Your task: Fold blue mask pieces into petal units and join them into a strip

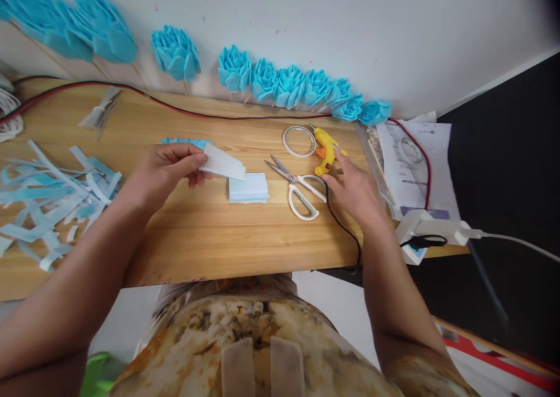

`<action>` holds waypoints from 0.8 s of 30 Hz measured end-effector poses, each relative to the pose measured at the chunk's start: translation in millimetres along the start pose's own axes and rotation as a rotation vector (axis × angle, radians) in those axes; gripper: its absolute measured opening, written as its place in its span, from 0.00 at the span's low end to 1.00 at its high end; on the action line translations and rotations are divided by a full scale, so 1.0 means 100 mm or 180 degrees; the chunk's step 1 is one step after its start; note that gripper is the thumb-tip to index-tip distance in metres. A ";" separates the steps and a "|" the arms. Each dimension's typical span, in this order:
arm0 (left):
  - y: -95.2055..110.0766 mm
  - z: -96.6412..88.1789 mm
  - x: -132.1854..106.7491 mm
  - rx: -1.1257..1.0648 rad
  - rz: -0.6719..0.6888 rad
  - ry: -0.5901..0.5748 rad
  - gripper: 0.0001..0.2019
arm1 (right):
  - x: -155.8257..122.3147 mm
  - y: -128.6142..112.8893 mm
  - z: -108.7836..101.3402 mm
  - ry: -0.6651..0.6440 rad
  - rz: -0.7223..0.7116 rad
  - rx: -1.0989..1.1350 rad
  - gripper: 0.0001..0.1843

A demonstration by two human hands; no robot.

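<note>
Between the thumb and fingers of my left hand is a piece of pale paper, its free end over a small stack of pale blue paper pieces. A blue ruffled piece shows partly behind that hand. On the right, my right hand has its thumb and fingers around the handle side of a yellow hot glue gun, which is on the tabletop with its nozzle pointing away. White-handled scissors lie partly open just left of my right thumb.
A tape roll lies beside the glue gun. Blue paper flowers on sticks line the wall. Paper strips are heaped at left, near a bundle of thin sticks. A power strip and printed sheets are at right; cables cross the table.
</note>
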State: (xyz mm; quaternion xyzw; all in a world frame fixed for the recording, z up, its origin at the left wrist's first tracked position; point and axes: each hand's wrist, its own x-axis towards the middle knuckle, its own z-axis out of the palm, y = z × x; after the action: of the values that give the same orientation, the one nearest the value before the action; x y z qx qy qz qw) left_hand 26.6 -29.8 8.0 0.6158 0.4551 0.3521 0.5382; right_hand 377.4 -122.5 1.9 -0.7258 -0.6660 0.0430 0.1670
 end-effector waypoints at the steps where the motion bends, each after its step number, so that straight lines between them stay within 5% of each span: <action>1: -0.01 0.01 0.00 -0.0002 -0.0019 -0.0014 0.12 | 0.01 -0.07 -0.04 0.0135 0.0024 0.0012 0.29; 4: -0.03 0.01 0.00 -0.0004 0.0016 -0.0076 0.11 | 0.02 -0.36 -0.08 0.0093 -0.0038 0.0744 0.25; 9: -0.04 0.02 -0.03 0.0073 0.0141 -0.0155 0.13 | 0.14 -0.89 0.29 -0.1126 0.0188 0.3358 0.31; 13: -0.01 0.04 -0.05 0.0002 0.0152 -0.0110 0.12 | 0.32 -1.15 0.53 -0.1743 0.0649 0.4330 0.30; 19: -0.06 0.03 -0.02 -0.0331 0.0200 -0.0152 0.23 | 0.47 -1.31 0.53 -0.0722 0.0053 0.3505 0.19; 24: -0.13 0.09 0.01 -0.0212 0.0091 -0.0020 0.20 | 0.47 -1.43 0.53 -0.0569 -0.0522 0.2890 0.18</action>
State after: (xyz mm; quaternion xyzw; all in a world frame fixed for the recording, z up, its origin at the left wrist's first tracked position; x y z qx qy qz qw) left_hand 32.6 -32.1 -6.1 0.6050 0.4326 0.3728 0.5548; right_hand 231.4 -57.9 2.0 -0.5178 -0.6467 0.3790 0.4124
